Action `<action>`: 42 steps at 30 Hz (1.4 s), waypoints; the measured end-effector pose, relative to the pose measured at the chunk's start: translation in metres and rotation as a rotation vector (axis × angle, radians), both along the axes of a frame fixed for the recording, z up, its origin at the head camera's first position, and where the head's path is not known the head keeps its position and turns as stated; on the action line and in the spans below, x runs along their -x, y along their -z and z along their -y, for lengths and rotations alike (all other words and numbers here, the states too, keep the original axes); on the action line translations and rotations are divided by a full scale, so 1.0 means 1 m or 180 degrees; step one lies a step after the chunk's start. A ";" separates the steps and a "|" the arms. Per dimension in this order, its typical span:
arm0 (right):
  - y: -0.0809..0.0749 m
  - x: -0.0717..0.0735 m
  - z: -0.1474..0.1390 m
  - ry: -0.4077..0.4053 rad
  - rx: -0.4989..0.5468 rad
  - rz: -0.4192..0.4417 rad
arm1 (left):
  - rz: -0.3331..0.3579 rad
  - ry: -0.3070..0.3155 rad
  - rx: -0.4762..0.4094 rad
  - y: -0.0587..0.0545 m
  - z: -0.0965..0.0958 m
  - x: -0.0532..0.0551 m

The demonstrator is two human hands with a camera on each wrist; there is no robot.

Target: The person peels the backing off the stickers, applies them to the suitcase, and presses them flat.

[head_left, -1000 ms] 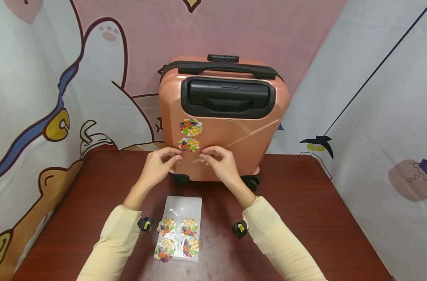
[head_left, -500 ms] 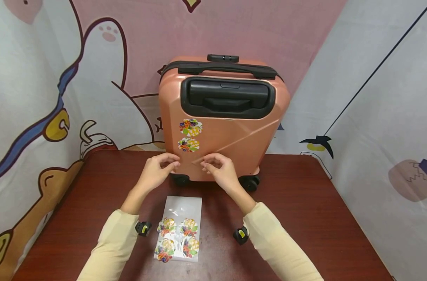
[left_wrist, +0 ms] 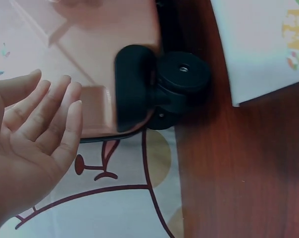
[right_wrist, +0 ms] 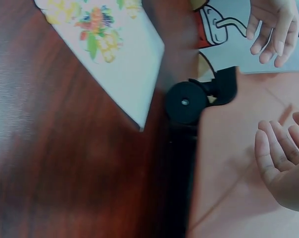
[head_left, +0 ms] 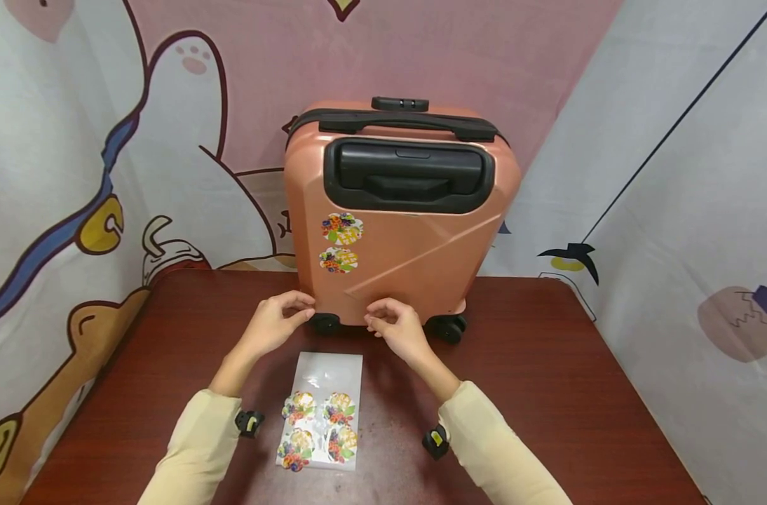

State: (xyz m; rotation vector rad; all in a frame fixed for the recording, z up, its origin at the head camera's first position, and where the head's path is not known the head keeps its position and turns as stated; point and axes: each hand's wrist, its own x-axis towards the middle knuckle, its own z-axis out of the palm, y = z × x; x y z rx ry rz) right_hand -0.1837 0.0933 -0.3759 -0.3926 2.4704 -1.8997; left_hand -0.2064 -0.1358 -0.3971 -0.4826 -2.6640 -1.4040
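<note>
An orange-pink suitcase (head_left: 415, 263) stands upright on the table. Two fruit-patterned stickers, an upper sticker (head_left: 342, 229) and a lower sticker (head_left: 338, 260), are on its left front. My left hand (head_left: 273, 324) hovers by the suitcase's lower left corner, fingers loosely bent and holding nothing. Before the bottom edge is my right hand (head_left: 399, 328), also relaxed, with nothing between its fingers. Each wrist view shows its own hand with fingers apart: the left hand (left_wrist: 38, 124) and the right hand (right_wrist: 285, 166). A white sticker sheet (head_left: 330, 368) lies between the forearms, bearing several fruit stickers.
Black wheels, a left wheel (head_left: 325, 322) and a right wheel (head_left: 446, 328), support the suitcase on the dark red wooden table (head_left: 535, 393). A black handle (head_left: 411, 175) is recessed in its upper front. Cartoon-printed cloth (head_left: 232, 105) hangs behind and at both sides.
Both hands have drawn down from just below the lower sticker to the suitcase's bottom edge, and have spread slightly apart. The suitcase, stickers and sheet stay in place.
</note>
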 end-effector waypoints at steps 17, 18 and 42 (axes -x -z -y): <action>0.055 -0.018 -0.004 -0.0198 -0.0387 0.0328 | 0.0397 0.0183 0.0068 0.043 0.015 -0.017; 0.061 -0.017 -0.005 -0.0199 -0.0411 0.0347 | 0.0429 0.0168 0.0098 0.047 0.017 -0.018; 0.111 -0.025 -0.016 -0.0389 -0.0548 0.0774 | 0.0911 -0.0131 0.0223 0.095 0.033 -0.044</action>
